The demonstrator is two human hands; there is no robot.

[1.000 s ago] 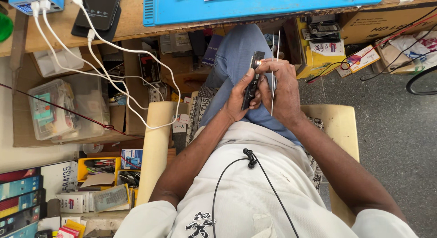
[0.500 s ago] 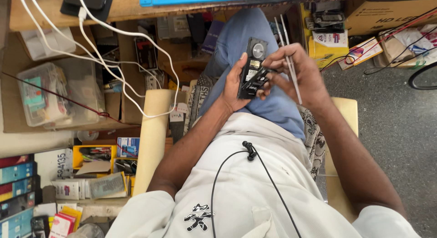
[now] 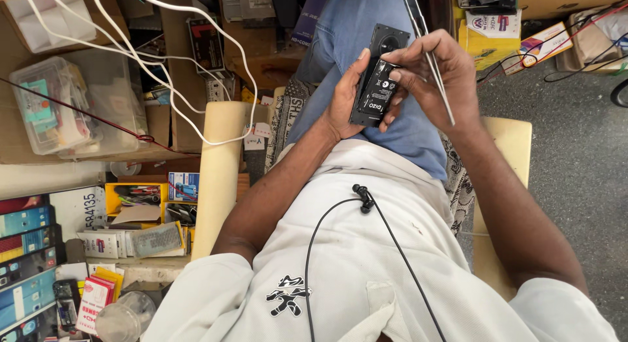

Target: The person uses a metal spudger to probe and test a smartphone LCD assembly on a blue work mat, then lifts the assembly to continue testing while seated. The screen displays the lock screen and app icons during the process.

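I sit with both hands over my lap. My left hand (image 3: 345,100) grips a small black phone (image 3: 378,77) by its left edge, back side up, with its battery showing. My right hand (image 3: 437,73) rests its fingertips on the phone's right edge and upper face. The same hand also pinches a pair of thin metal tweezers (image 3: 430,54) that run along its back, tips pointing away from me. A black clip microphone (image 3: 362,198) with its cable hangs on my white shirt.
White cables (image 3: 163,67) loop from the bench edge at top left. A clear plastic box (image 3: 72,106) of parts sits on the left. Phone boxes and packets (image 3: 39,250) fill the lower left. Yellow cartons (image 3: 504,34) stand at top right beside grey floor.
The view has tilted down and moved closer, so the bench top has left the frame. The phone is now turned flatter toward me, and my right fingers have shifted onto its face.
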